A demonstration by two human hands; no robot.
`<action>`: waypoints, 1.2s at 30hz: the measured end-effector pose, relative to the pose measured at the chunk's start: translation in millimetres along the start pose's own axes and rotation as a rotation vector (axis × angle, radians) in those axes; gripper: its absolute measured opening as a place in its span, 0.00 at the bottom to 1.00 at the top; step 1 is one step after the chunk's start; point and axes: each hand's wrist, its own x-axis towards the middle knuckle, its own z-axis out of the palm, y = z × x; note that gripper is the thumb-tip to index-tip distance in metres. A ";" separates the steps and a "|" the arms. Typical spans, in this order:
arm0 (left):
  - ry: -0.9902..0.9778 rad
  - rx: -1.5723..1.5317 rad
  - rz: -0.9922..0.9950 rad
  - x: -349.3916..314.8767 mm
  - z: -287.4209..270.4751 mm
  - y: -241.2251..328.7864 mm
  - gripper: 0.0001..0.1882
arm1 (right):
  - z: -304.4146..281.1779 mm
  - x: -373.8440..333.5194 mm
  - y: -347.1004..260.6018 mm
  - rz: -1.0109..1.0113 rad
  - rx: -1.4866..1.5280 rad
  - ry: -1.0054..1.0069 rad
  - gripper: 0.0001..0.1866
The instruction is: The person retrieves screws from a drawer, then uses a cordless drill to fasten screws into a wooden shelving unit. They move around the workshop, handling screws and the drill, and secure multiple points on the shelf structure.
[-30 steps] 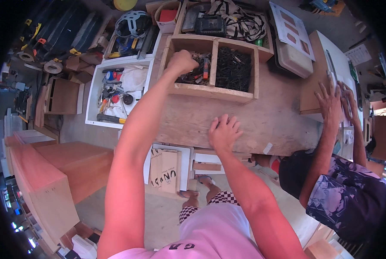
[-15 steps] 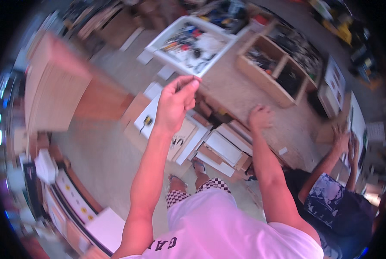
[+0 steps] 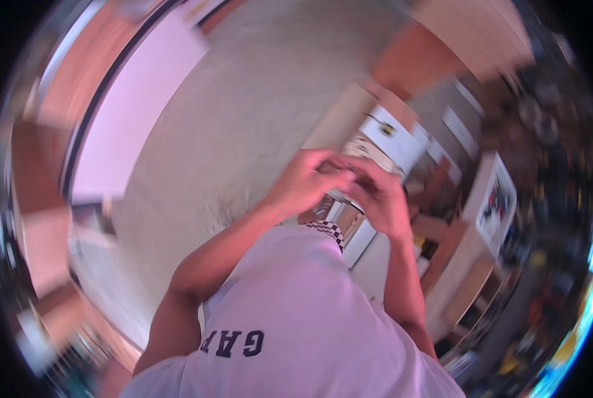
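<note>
Dark bit (image 3: pixel 351 168) sits where my left hand (image 3: pixel 306 182) and right hand (image 3: pixel 380 194) meet; blur hides its long axis and direction. Fingers (image 3: pixel 339 180) curl inward; gripping or not, I cannot tell.

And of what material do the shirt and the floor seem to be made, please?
The shirt looks like matt fabric, perhaps cotton: it drapes softly, without shine. The floor seems dull concrete, judging by its largely plain grey surface, though blur leaves this open.
</note>
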 end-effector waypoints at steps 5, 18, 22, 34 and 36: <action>0.203 -0.056 -0.121 -160.1 -97.7 -80.6 0.21 | 153.8 0.7 17.7 0.229 -0.285 -0.349 0.22; 1.184 0.029 -0.513 -431.5 -342.3 -401.9 0.17 | 273.7 62.8 150.0 0.587 -0.603 -0.386 0.13; 1.488 -0.159 -1.132 -505.5 -397.6 -496.0 0.25 | 295.9 153.9 169.0 0.726 -0.474 -0.655 0.10; 1.184 -0.890 -1.604 -596.2 -421.2 -521.3 0.39 | 364.5 532.6 -50.3 0.687 -1.198 -0.325 0.09; 1.108 -0.804 -1.612 -597.5 -402.0 -535.4 0.28 | 379.4 560.1 -55.3 0.640 -1.200 -0.462 0.07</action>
